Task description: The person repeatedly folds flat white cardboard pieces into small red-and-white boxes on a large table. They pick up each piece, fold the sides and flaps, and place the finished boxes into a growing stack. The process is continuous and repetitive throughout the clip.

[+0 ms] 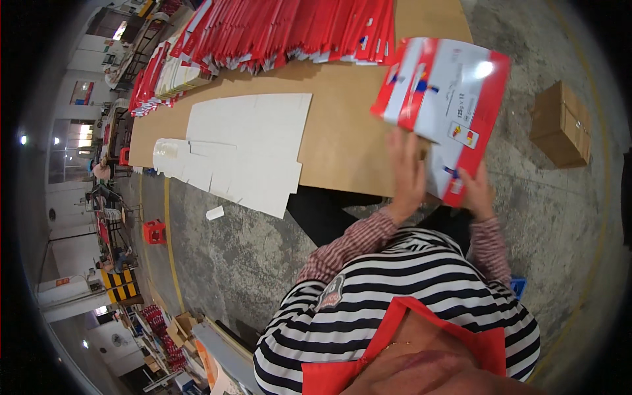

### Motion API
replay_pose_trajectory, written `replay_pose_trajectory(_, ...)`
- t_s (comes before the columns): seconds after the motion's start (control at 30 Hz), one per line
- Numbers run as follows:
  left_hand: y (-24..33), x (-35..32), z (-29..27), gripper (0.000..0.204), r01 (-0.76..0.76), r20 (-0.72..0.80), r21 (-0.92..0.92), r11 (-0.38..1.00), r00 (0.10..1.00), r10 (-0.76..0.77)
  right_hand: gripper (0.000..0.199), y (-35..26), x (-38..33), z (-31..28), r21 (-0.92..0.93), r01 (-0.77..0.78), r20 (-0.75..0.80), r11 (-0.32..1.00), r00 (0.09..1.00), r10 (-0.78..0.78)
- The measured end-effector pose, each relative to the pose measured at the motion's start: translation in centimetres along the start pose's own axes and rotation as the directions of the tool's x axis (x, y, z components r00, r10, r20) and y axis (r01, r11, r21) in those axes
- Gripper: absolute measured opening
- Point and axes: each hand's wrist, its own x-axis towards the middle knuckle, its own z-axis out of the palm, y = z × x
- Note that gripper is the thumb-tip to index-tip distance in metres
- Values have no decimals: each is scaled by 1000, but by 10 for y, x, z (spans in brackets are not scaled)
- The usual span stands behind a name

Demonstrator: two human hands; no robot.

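A red and white printed carton (454,99) is tilted up in front of me, over the near right part of the table. My right hand (479,192) grips its lower right edge, with the fingers closed on the cardboard. At the carton's lower left side is my left hand (408,168). Its fingers are stretched out and slightly blurred, beside a brown inner edge of the carton. Whether the left fingertips touch the carton, I cannot tell.
Rows of folded red and white cartons (283,29) cover the table's (349,99) far side. A white cardboard sheet (247,141) lies left of centre and overhangs the near edge. A brown box (561,125) stands on the floor at right. A red stool (155,232) is at left.
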Motion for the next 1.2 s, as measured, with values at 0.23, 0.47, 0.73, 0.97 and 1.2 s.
replay_pose_trajectory(0.23,-86,-28,-98,56,84,34,478,874,993,-114,74,-70,145,-132,-353,-92,494,931,827,269)
replay_pose_trajectory(0.47,-86,-19,-80,62,43,35,484,874,997,-69,65,-27,447,-15,-2,78,141,997,987,-77)
replay_pose_trajectory(0.73,-88,-52,-177,37,282,-234,213,935,944,-232,37,18,436,104,-510,256,124,821,967,-224)
replay_pose_trajectory(0.97,-109,-95,-300,72,235,-48,847,477,927,-372,31,15,267,30,-707,413,213,574,898,-384)
replay_pose_trajectory(1.2,-94,-64,-330,21,-177,260,864,472,958,-116,32,5,241,30,-388,149,229,909,971,-62)
